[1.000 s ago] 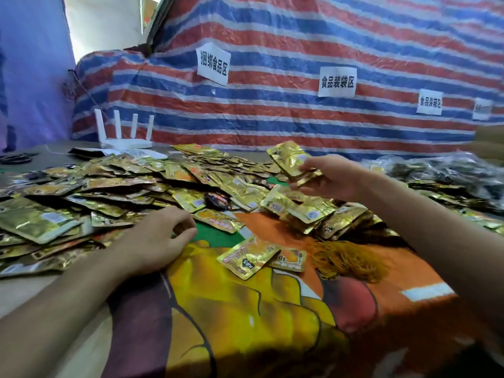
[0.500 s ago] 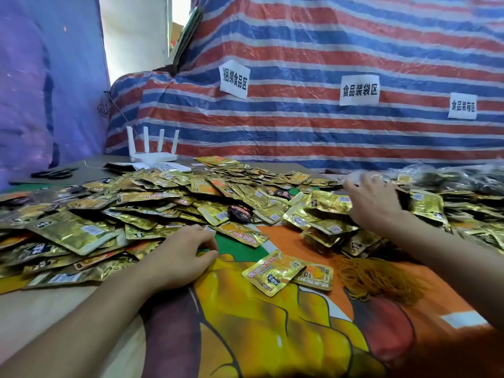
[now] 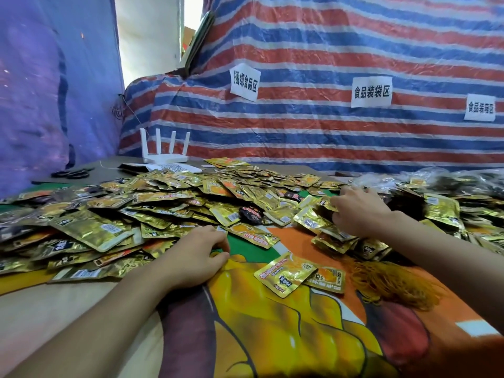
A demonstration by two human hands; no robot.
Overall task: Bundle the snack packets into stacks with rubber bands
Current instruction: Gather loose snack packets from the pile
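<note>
A wide heap of gold snack packets (image 3: 163, 208) covers the table's left and middle. My left hand (image 3: 196, 257) rests on the printed cloth at the heap's near edge, fingers loosely curled with nothing in them. My right hand (image 3: 357, 211) reaches into a smaller pile of packets (image 3: 332, 238) to the right, its fingers curled down around some of them. Two loose packets (image 3: 286, 274) lie overlapping on the cloth between my arms. A tangle of orange rubber bands (image 3: 390, 285) lies just under my right forearm.
A white router (image 3: 163, 156) and black scissors (image 3: 71, 174) sit at the back left. Clear bags of packets (image 3: 436, 181) lie at the back right. A striped tarp with paper labels (image 3: 371, 91) closes off the far side. The printed cloth (image 3: 272, 336) lies bare near me.
My right hand, which held gold packets in the air, has come down onto the right pile and dug its fingers in. My left hand has stayed put. The view has tilted up.
</note>
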